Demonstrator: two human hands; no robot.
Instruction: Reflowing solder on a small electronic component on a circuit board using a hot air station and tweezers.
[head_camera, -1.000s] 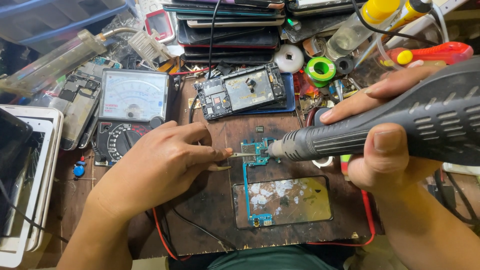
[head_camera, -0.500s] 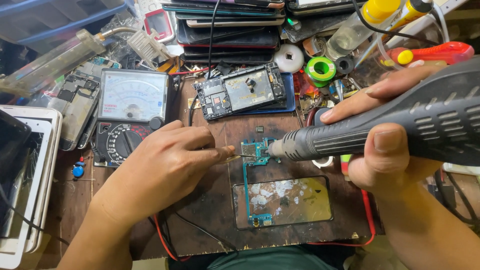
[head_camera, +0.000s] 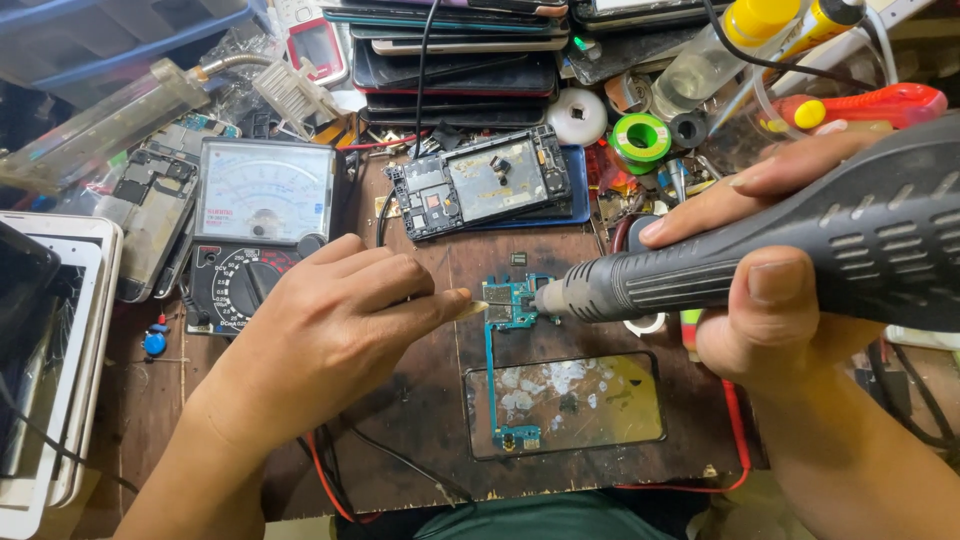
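Head view, looking straight down at a cluttered repair desk. The right hand (head_camera: 780, 320) is wrapped tight around a chunky black ribbed hot-air handpiece (head_camera: 760, 260), long axis running roughly right to left, metal nozzle tip just about touching the right edge of a small teal circuit board (head_camera: 512, 300). The left hand (head_camera: 330, 335) comes in from the opposite side, fingers pinched shut on what looks like a thin pale pick or tweezer tip, can't tell which, right at the board's left edge. So the board sits dead between both hands, about equally close to each, near the middle of the dark scuffed work mat (head_camera: 420, 420).

Just below it lies a phone frame (head_camera: 565, 405), shiny with whitish glue residue. Up toward the desk's far edge: an opened phone (head_camera: 485, 185) with bare metal shielding, an analog multimeter (head_camera: 255, 235), and a green solder spool (head_camera: 641, 137).
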